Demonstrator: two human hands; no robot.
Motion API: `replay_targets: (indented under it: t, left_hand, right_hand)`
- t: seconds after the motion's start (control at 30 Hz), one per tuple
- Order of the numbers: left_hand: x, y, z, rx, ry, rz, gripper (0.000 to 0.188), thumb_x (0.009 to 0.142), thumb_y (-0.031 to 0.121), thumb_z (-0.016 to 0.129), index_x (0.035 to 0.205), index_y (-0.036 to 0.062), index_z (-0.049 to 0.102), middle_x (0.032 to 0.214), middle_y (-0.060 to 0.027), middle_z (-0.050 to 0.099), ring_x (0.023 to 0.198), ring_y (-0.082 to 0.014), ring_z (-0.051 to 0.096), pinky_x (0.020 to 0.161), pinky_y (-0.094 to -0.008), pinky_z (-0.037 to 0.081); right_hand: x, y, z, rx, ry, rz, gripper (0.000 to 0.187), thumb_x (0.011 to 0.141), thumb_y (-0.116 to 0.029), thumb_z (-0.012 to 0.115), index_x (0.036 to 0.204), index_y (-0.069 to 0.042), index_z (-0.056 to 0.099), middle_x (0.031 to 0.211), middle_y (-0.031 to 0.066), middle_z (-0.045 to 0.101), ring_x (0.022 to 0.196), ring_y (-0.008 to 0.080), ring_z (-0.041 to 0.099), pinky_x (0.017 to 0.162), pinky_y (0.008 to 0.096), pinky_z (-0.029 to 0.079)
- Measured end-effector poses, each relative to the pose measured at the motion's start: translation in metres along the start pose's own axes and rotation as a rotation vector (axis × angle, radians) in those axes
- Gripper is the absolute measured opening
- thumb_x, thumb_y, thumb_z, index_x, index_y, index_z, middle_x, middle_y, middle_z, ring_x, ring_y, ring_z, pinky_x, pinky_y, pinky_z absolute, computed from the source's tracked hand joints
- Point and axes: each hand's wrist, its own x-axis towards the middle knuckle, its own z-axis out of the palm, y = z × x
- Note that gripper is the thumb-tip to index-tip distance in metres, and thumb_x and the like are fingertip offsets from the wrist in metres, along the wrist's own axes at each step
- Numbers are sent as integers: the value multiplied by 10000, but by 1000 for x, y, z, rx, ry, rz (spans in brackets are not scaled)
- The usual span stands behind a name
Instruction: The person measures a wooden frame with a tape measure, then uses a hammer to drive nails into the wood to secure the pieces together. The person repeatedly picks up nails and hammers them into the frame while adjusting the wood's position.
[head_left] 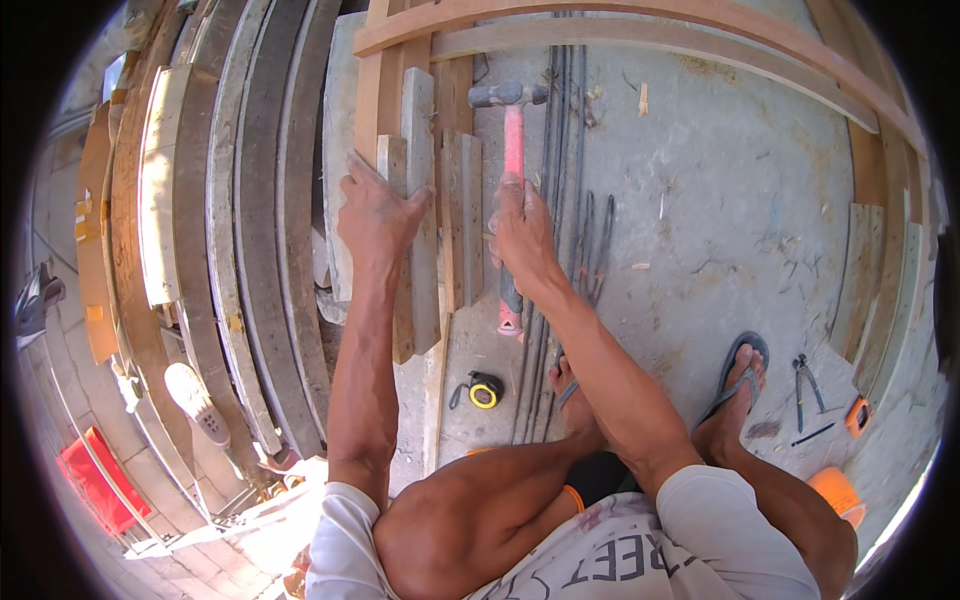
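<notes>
Here I see my right hand (522, 232) clenched around the pink handle of a hammer (512, 180), its steel head pointing away from me over the concrete floor (720, 220). Just left of the hammer, my left hand (375, 215) grips the end of a narrow wooden board (420, 210), thumb hooked over its edge. A yellow tape measure (485, 390) lies on the floor below the hammer, nearer my feet. Thin steel rods (565, 120) run beside the hammer, on its right.
</notes>
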Motion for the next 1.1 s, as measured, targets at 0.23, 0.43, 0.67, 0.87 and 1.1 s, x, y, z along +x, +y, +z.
replay_targets:
  t: [0.23,0.43,0.67,0.87,1.1]
  left_hand:
    - [-1,8,-4,-3,19,8,1157,708,423,871,1560,-82,273,1271,-296,581,1003,-462,701,841,-520,586]
    - [-3,-6,-1,-37,-29,-50,1157,703,420,871,1563,-72,273,1279,-297,579,1010,-462,700,844,-523,583]
    - [0,2,0,-3,21,-19,1154,705,419,871,1566,-66,275,1272,-278,585,1005,-453,703,848,-519,582]
    - [-2,2,-6,-30,-6,-44,1153,709,409,877,1572,-63,275,1260,-271,589,998,-449,707,834,-519,582]
    - [0,-4,-3,-20,22,-23,1139,707,397,885,1561,-63,289,1248,-270,594,993,-447,709,817,-510,587]
  right_hand:
    - [-2,4,26,286,158,-29,465,1135,-416,370,1061,20,515,689,106,527,487,197,568,412,344,445]
    - [-1,-23,3,289,275,-28,520,1126,-416,398,1128,77,565,890,294,639,705,383,685,665,485,547]
    - [7,28,34,74,86,-132,418,1136,-417,407,1086,-8,475,785,106,496,559,191,516,508,347,457]
    - [-1,-13,37,632,393,-113,353,1132,-429,417,1150,-78,441,722,9,417,502,118,409,448,311,391]
    - [-2,10,23,366,130,19,407,1130,-447,415,1074,-44,428,722,60,490,496,135,490,455,321,417]
